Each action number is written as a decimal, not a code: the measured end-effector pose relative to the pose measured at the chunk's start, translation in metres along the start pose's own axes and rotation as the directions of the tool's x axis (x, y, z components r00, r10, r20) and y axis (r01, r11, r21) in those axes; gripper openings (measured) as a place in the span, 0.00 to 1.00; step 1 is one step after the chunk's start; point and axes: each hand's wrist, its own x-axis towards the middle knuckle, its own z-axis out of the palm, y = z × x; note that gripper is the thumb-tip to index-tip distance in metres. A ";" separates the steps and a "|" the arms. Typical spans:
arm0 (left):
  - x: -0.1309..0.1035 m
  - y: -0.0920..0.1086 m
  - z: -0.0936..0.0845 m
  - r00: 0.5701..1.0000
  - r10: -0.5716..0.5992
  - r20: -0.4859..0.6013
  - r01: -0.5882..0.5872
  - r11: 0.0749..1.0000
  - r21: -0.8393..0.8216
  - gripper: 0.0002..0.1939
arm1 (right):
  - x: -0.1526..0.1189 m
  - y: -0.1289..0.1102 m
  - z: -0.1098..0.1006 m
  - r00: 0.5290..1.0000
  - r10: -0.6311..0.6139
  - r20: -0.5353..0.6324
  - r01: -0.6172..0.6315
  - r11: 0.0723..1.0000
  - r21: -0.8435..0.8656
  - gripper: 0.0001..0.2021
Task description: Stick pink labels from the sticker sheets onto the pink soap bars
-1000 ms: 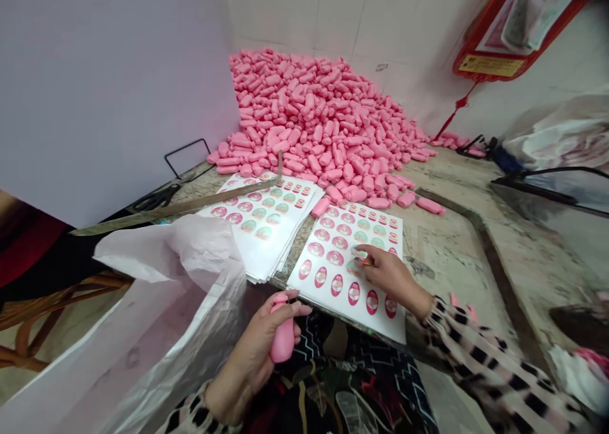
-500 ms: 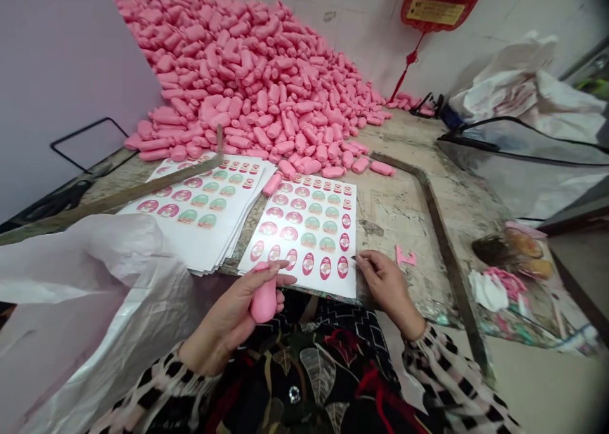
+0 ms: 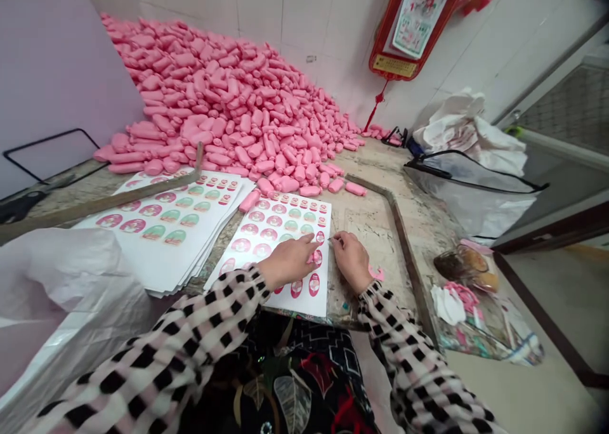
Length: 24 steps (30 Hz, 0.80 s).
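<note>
My left hand (image 3: 290, 261) reaches over the right part of a sticker sheet (image 3: 247, 263), palm down. A bit of pink shows beneath its fingers near the oval stickers; most of what it holds is hidden. At the sheet's right edge, my right hand (image 3: 351, 259) pinches a small dark, thin tool (image 3: 332, 239), its tip close to an oval sticker (image 3: 320, 237). Pink and green stickers cover the sheet in rows.
A large heap of pink bottle-shaped pieces (image 3: 228, 104) lies at the back. Stacked sticker sheets (image 3: 190, 256) and a white plastic bag (image 3: 71, 307) are on the left. A metal strip (image 3: 404, 250) and clear bag (image 3: 471, 186) are on the right.
My left hand has moved right and forward over the sheet and turned palm down, so the pink bottle piece is mostly hidden. My right hand has moved up along the sheet's edge. The view has shifted.
</note>
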 end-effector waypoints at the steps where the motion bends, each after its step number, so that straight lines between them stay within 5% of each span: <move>1: 0.007 -0.001 0.000 1.000 -0.001 0.017 0.001 1.000 0.020 0.23 | 0.006 -0.001 0.001 1.000 0.004 0.002 -0.004 1.000 -0.023 0.11; 11: 0.026 -0.008 0.003 0.983 0.003 0.182 -0.041 0.979 0.201 0.25 | 0.024 0.002 0.005 0.997 -0.021 0.072 0.028 0.996 -0.088 0.12; 24: 0.028 -0.011 0.003 0.973 -0.019 0.229 -0.064 0.934 0.351 0.29 | 0.033 0.008 -0.002 0.985 -0.112 0.129 0.121 0.990 -0.068 0.10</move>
